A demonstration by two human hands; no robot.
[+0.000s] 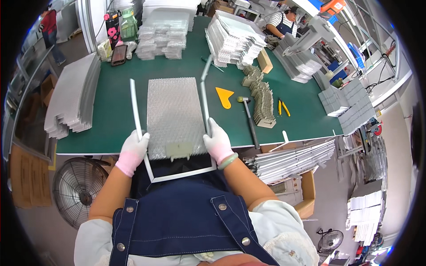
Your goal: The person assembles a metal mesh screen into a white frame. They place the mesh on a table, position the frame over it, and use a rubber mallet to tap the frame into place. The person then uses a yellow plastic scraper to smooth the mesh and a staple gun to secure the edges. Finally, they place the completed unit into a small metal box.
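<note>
My left hand [134,149], in a white glove with a pink cuff, is closed on the left bar of a thin white frame [184,175]. Gripping the frame's right bar is my right hand [218,141], gloved the same way. The frame's near bar runs in front of my apron; its far side stands open, with a bent end piece leaning outward at the right. Between the bars lies a silver mesh panel [174,111], flat on the green table [120,102]. A small beige plate [179,150] rests at the panel's near edge.
Right of the frame lie a yellow scraper [225,97], a hammer [249,122], yellow-handled cutters [283,107] and a row of beige pieces [262,99]. Mesh stacks [73,95] stand around the table. White strips [295,159] sit below its right edge. A co-worker [284,24] is at the back.
</note>
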